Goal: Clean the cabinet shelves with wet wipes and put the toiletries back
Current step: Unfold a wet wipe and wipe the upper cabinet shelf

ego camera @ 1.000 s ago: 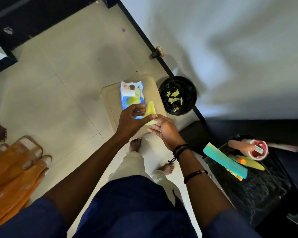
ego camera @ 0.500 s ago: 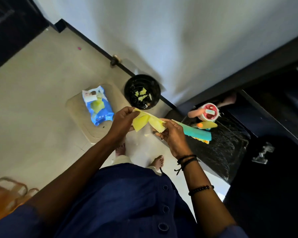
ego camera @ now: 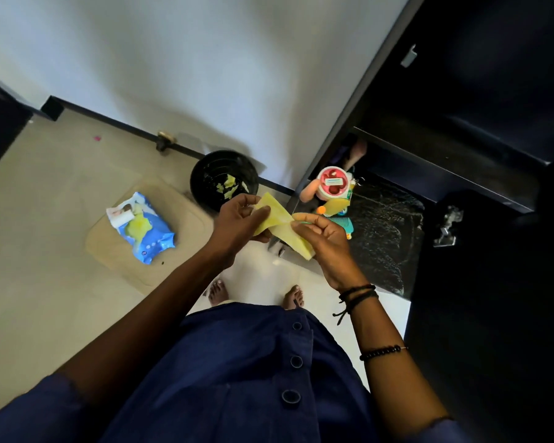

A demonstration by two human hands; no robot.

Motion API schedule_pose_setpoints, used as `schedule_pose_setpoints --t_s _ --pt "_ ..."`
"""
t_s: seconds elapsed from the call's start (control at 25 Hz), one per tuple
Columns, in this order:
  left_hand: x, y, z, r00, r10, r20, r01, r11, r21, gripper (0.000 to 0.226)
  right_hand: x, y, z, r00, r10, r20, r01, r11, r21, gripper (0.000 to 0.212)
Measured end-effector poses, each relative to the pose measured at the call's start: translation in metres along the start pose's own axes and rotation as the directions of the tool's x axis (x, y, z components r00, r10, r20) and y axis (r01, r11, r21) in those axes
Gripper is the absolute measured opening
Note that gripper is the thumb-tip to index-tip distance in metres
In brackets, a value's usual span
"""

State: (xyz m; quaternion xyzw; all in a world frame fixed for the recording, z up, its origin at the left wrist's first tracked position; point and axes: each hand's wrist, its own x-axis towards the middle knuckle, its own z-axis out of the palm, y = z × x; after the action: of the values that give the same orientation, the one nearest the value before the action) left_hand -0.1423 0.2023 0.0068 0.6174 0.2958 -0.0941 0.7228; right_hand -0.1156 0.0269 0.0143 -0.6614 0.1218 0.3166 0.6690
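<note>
A person in a dark blue buttoned garment stands barefoot and looks down at both hands, held at waist height. Between them is a yellow wet wipe (ego camera: 282,227), partly folded into a strip. Its long axis runs diagonally, from the upper left end down to the lower right end.

The left hand (ego camera: 240,219) pinches the upper left end between thumb and curled fingers. The right hand (ego camera: 328,241), with dark bands at the wrist, pinches the lower right part the same way.

Below on the floor, a blue wipes pack (ego camera: 141,227) lies near the left edge of a beige mat (ego camera: 186,225). Past the mat, a black bin (ego camera: 202,174) with yellow scraps inside stands against the white wall.

To the right, an open dark cabinet has a black shelf (ego camera: 387,225). At the shelf's far left corner, a round red-and-white tub (ego camera: 333,183) and a teal comb (ego camera: 344,223) crowd together with other small toiletries.
</note>
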Motion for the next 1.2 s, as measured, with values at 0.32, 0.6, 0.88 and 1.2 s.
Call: schedule_pose_setpoints --t_s 0.32,0.6,0.88,1.2 --pt "0.003 0.021 0.039 0.993 -0.122 -0.011 0.120 0.987 -0.111 0.033 -0.002 -0.001 -0.035 0.994 0.017 -0.112 -0.013 0.999 0.040 0.012" --pt "-0.014 0.007 0.073 0.992 -0.016 0.123 -0.005 0.985 0.173 0.014 -0.004 0.001 -0.048 0.978 -0.030 -0.206 0.046 0.996 0.070 0.011" --pt "-0.009 0.000 0.088 0.983 -0.014 0.182 -0.021 0.982 0.189 0.043 -0.012 0.006 -0.064 0.992 -0.103 -0.067 0.105 0.994 0.016 0.022" --pt "-0.009 0.009 0.099 0.946 0.035 0.324 -0.178 0.888 0.425 0.061 -0.019 0.006 -0.080 0.979 -0.170 -0.115 0.165 0.985 -0.053 0.035"
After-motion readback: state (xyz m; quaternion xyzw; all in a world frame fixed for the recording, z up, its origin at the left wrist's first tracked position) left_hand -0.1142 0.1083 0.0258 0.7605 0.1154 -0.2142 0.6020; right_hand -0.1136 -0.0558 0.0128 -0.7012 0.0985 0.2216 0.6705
